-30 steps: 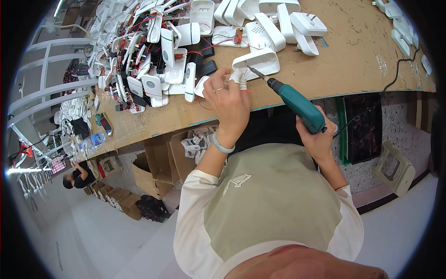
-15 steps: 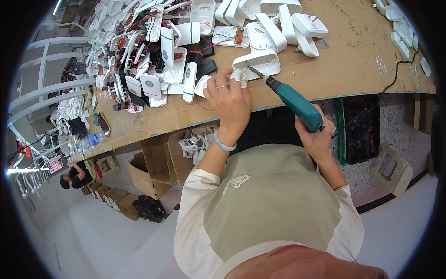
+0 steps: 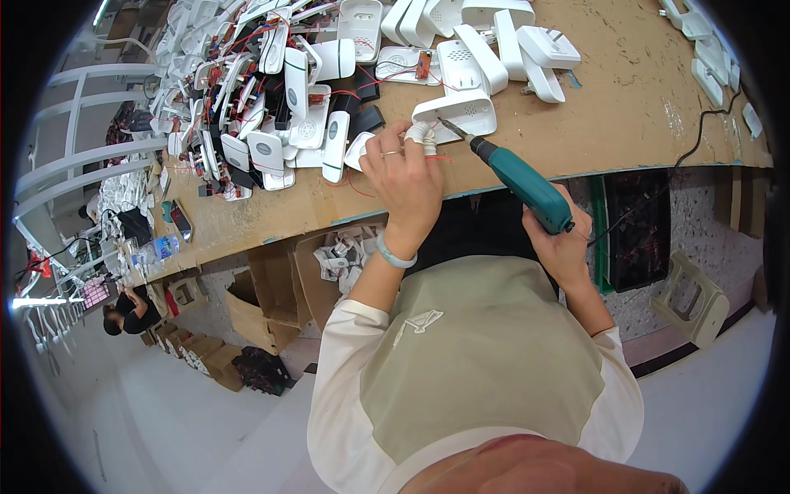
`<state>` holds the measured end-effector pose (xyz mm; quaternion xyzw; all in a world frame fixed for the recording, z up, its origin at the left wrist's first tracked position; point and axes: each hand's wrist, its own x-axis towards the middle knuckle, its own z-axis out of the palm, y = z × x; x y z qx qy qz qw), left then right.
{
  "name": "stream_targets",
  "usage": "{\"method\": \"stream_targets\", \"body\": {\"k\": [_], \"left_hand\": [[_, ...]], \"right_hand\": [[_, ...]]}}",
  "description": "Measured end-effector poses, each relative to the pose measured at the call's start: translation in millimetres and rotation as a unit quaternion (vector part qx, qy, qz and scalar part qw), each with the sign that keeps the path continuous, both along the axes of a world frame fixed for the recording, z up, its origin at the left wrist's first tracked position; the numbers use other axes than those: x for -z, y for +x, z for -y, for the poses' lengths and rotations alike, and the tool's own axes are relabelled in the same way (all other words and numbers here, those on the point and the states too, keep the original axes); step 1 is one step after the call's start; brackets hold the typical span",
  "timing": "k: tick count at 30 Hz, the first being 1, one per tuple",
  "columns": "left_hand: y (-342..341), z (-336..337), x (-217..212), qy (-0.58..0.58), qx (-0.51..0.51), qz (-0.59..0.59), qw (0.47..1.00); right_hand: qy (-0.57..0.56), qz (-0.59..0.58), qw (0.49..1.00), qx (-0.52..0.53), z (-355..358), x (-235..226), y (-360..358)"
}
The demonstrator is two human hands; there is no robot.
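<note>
My right hand is wrapped round the rear of a green corded electric screwdriver, whose dark nose and thin metal bit point up and left. The bit's tip reaches into an open white plastic casing lying on the table. At the casing's left end, the curled fingers of my left hand grip it, with white tape round a fingertip and a ring on another finger. A thin red wire shows beside these fingertips. What sits under the fingertips is hidden.
A big heap of white casings, dark parts and red wires covers the table's left. More white casings stand beyond my hands. A black cord crosses the right side. Below are cardboard boxes and a stool. Another person sits far left.
Both hands, the screwdriver and the casing stay in practically the same place. The background at the left has shifted very slightly.
</note>
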<state>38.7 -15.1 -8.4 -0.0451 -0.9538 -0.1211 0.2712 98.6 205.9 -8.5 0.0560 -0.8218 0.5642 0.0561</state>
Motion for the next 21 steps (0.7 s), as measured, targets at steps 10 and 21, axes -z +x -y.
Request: {"method": "stream_targets", "body": {"k": [10, 21], "left_hand": [[-3.0, 1.2, 1.4, 0.006, -0.001, -0.005, 1.000], [-3.2, 0.6, 1.2, 0.003, -0.005, -0.003, 1.000]], "right_hand": [[-0.003, -0.003, 1.000, -0.006, -1.2, -0.7, -1.4], [0.015, -0.009, 1.000, -0.010, -2.0, -3.2, -1.1]]}}
